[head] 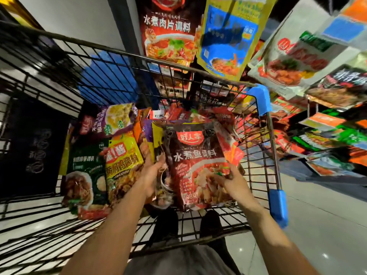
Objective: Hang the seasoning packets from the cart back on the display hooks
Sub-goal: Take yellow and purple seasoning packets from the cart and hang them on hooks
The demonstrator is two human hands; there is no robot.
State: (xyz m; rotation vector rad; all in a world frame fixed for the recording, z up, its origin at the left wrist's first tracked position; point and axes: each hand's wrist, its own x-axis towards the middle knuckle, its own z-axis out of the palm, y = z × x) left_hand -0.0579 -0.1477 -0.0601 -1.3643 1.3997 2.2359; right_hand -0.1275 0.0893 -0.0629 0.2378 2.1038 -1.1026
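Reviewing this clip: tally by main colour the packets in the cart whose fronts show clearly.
Dark red plastic seasoning packet, gripped by the right hand, left hand at its edge: 1
Yellow plastic packet: 1
Dark green plastic packet: 1
Purple-and-yellow plastic packet: 1
Total: 4
The heap behind them in the black wire cart is too jumbled to count.
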